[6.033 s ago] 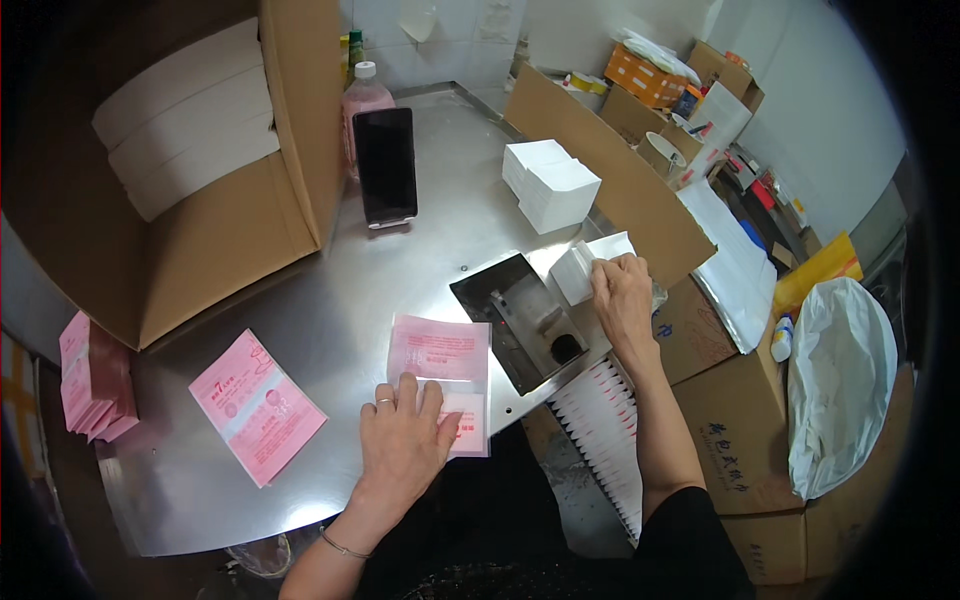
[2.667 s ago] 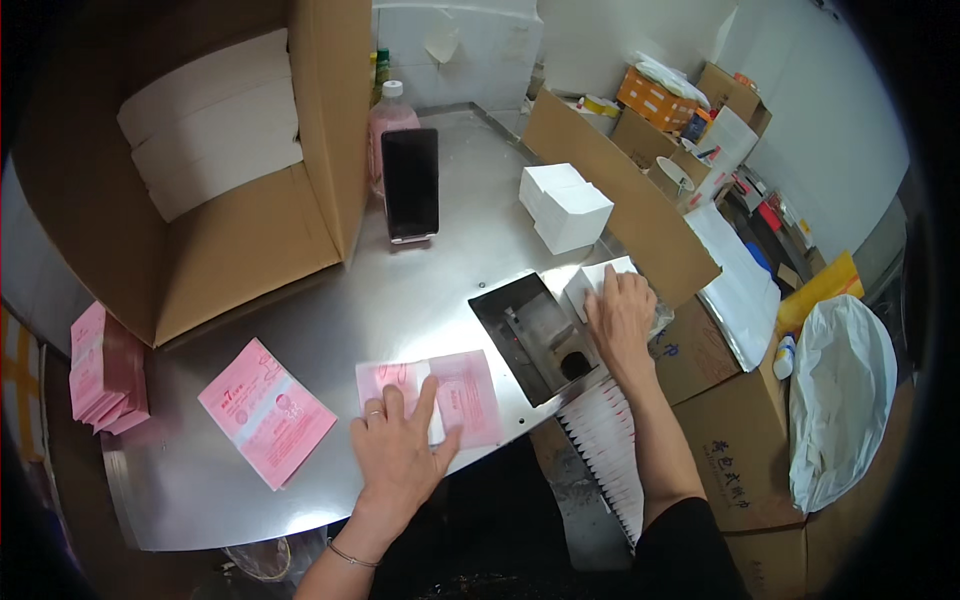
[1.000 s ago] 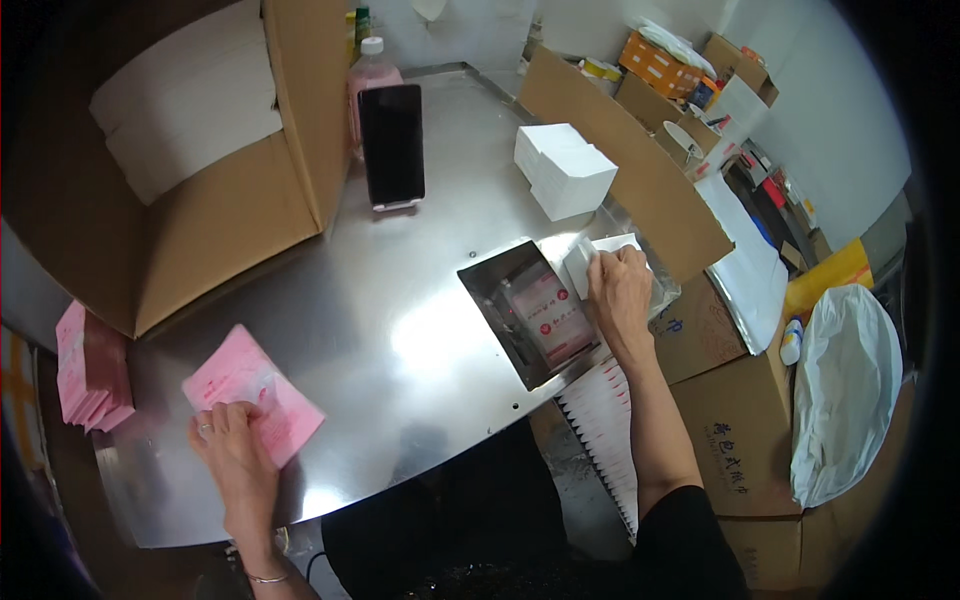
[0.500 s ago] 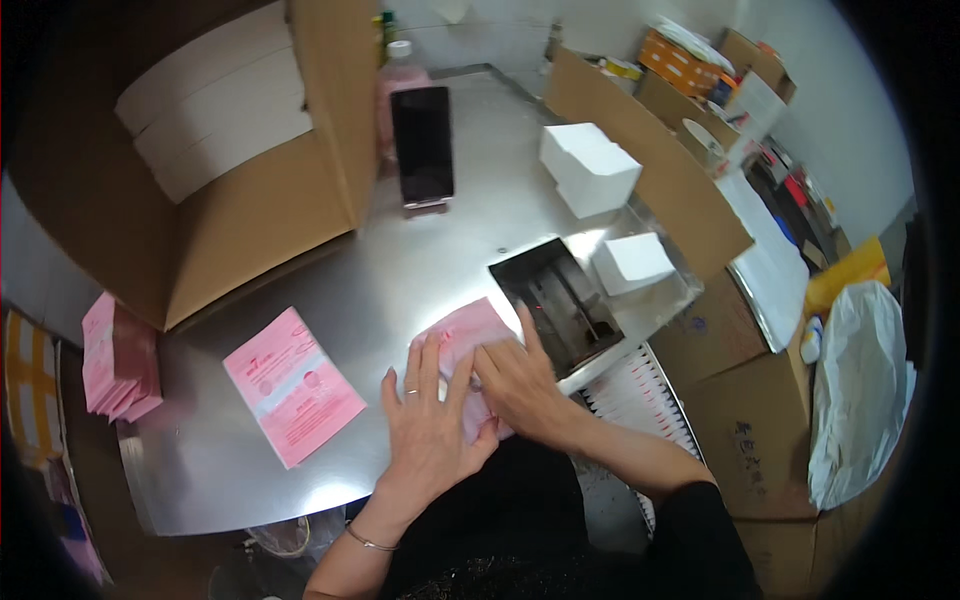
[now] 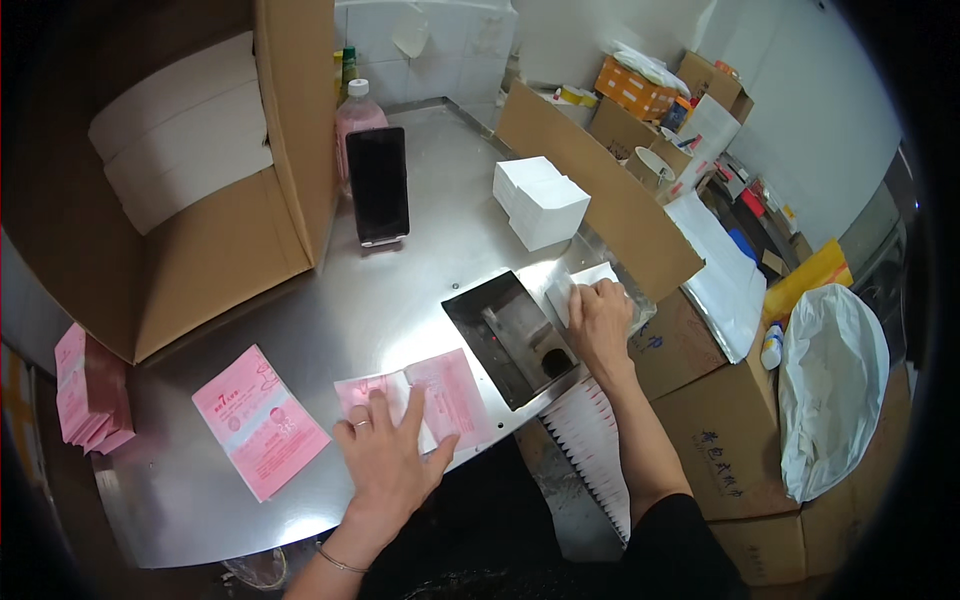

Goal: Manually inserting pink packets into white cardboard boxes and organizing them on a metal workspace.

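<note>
A pink printed plastic packet (image 5: 462, 397) lies on the metal table in front of me, with a white strip across its middle. My left hand (image 5: 388, 450) rests on it, fingers spread and pressing it flat. Beyond the rectangular opening in the table, my right hand (image 5: 602, 322) has its fingers bent over the small stack of white folded paper sheets (image 5: 560, 296), gripping at its near edge; the hand partly covers this stack. A taller white stack (image 5: 540, 203) stands farther back. To the left lies a neat pile of pink packets (image 5: 260, 420).
Between my hands is the dark rectangular opening (image 5: 512, 340). A phone (image 5: 378, 186) stands upright at the back, before a pink bottle (image 5: 359, 112). A large cardboard box (image 5: 220, 265) occupies the left; more pink packets (image 5: 88, 390) sit beside it. A white plastic bag (image 5: 832, 390) is at right.
My right hand has left the pink packet and moved right to the small white stack. My left hand stays on the packet, which now lies flatter. The view has shifted.
</note>
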`<action>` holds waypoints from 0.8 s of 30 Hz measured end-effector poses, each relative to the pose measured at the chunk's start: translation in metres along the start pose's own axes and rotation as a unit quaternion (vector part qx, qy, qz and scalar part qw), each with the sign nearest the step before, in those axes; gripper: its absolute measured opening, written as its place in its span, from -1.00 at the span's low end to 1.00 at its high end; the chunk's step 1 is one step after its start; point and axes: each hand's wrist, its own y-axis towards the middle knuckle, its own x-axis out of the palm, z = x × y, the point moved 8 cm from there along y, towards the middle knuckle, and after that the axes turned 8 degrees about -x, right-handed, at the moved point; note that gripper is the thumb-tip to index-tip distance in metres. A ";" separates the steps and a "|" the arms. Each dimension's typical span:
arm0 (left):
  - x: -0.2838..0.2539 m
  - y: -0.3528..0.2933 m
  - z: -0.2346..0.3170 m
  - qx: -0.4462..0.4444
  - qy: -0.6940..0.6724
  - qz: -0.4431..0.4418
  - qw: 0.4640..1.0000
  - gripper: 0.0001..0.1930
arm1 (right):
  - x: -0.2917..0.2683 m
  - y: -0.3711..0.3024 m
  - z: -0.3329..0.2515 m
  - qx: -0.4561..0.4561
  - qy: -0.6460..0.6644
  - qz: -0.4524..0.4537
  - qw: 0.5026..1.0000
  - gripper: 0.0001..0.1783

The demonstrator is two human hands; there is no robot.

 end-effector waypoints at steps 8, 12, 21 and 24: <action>-0.001 -0.001 -0.002 0.027 0.054 -0.002 0.998 -0.47 | -0.015 -0.006 0.004 -0.020 0.101 0.040 0.994 -0.78; 0.012 -0.013 0.010 0.068 -0.047 -0.092 0.992 -0.52 | -0.034 -0.010 -0.048 -0.097 0.165 0.071 0.979 -0.60; -0.012 -0.008 0.012 0.061 -0.162 -0.048 0.984 -0.14 | 0.003 -0.064 -0.205 -0.309 0.199 -0.235 0.900 -0.67; -0.013 -0.011 0.010 0.040 -0.123 -0.071 0.989 -0.17 | 0.019 -0.024 -0.193 -0.208 0.245 -0.095 0.942 -0.69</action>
